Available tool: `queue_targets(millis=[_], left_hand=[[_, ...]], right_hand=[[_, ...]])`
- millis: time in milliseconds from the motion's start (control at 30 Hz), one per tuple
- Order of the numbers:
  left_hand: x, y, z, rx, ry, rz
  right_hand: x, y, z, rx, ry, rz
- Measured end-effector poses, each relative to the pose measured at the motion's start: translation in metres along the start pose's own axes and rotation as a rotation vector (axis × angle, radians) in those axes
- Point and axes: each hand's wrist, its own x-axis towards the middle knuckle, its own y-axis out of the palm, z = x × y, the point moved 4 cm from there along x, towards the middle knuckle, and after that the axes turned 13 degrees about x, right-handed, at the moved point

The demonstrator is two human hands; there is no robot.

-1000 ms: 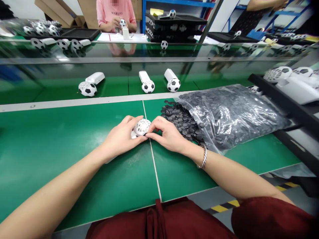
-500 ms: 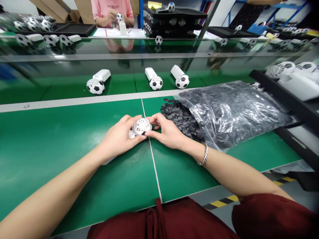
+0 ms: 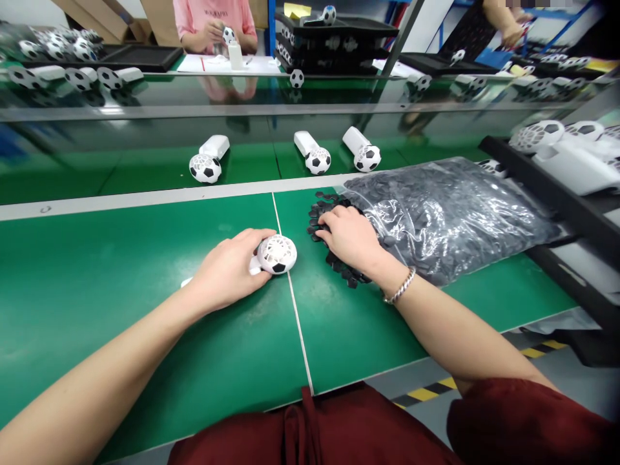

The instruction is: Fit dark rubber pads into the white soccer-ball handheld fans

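Observation:
My left hand [image 3: 230, 268] is closed round a white soccer-ball-shaped plastic piece [image 3: 277, 254] with a lattice of openings. One black patch shows on the ball's near side, and the piece's white handle-like body lies mostly hidden under my hand. To the right, my right hand [image 3: 349, 237] rests on a heap of small black plastic patches [image 3: 323, 210]. Its thumb and index finger are apart, touching the patches; the other fingers are partly hidden. The patches spill from the mouth of a clear plastic bag [image 3: 450, 213] full of them.
Beyond the table edge, several white ball-headed pieces [image 3: 206, 168] lie on a green conveyor belt [image 3: 159, 161]. A black rack [image 3: 533, 174] with more white pieces stands at the right. Across the belt, a person in a pink shirt [image 3: 216, 19] handles a similar ball near stacked black trays [image 3: 334, 45].
My right hand has left the ball piece and moved right onto the black patches. My left hand keeps its hold. The pieces on the near belt have shifted right.

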Motion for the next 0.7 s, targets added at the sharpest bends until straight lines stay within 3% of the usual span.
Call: queue_targets(millis=[133,600,700], left_hand=[[0.001,-0.002,0.001,0.047,0.068,-0.006],[0.003,-0.002,0.004,0.102,0.112,-0.043],[0.003,-0.003,0.004,0.106,0.108,-0.048]], right_hand=[[-0.004,0.009,0.004,0.055,-0.081,0.125],[-0.009,0.0,0.006,0.137,-0.103,0.099],[-0.009,0.004,0.009,0.141,-0.083,0.152]])
